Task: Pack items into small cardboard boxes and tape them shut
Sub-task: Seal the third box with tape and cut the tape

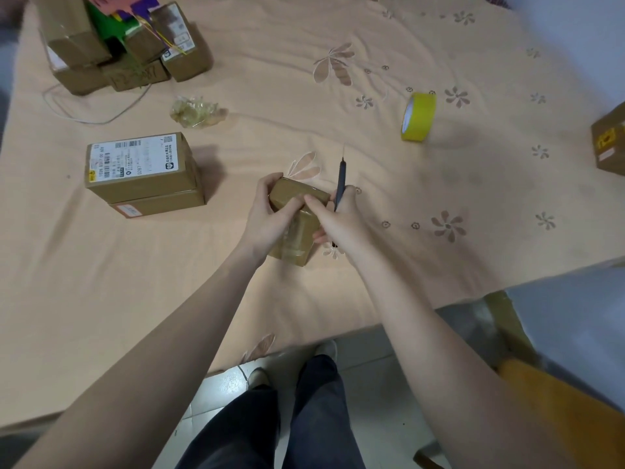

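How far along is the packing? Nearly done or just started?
Partway, it seems. Two closed boxes sit stacked at left and more are piled in the far corner. The left hand grips a small box with glossy tape on it, while the right hand holds a thin dark tool. The yellow tape roll lies unused; I can't tell how many remain.

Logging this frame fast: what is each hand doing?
Left hand: grips the small box.
Right hand: holds a dark pen-like tool, fingers on the box.
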`<state>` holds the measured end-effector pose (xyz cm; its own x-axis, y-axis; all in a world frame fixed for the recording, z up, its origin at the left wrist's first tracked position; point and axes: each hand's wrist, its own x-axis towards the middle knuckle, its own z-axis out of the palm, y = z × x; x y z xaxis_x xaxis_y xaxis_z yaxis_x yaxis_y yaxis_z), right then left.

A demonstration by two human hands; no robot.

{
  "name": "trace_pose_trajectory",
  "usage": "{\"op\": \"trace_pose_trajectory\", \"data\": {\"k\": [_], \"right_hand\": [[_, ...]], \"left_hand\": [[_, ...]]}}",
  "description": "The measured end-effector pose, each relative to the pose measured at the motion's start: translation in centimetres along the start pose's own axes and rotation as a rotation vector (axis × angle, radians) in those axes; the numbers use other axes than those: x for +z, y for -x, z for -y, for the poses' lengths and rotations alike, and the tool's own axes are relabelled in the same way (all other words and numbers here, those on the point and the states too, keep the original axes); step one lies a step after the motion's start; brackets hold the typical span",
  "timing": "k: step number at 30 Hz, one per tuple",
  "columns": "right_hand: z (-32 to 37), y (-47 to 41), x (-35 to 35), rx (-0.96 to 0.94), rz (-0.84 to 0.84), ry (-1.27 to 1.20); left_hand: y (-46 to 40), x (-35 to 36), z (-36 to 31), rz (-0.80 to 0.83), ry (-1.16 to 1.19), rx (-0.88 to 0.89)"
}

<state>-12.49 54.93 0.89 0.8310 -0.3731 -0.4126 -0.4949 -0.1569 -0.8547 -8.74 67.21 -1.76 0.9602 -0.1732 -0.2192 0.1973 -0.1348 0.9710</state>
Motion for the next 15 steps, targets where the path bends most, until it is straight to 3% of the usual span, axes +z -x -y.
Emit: {"op": "trace_pose_trajectory", "data": {"k": [6, 15], "right_hand": [[-1.3, -0.6, 1.3, -0.065, -0.096, -0.007], [-0.9, -1.2, 1.0, 0.029, 0.004, -0.011]], "left_hand": [[0.0, 0.4, 0.3, -0.042, 0.005, 0.06], [-0.4, 0.2, 0.5, -0.026, -0.002, 0.067]]}}
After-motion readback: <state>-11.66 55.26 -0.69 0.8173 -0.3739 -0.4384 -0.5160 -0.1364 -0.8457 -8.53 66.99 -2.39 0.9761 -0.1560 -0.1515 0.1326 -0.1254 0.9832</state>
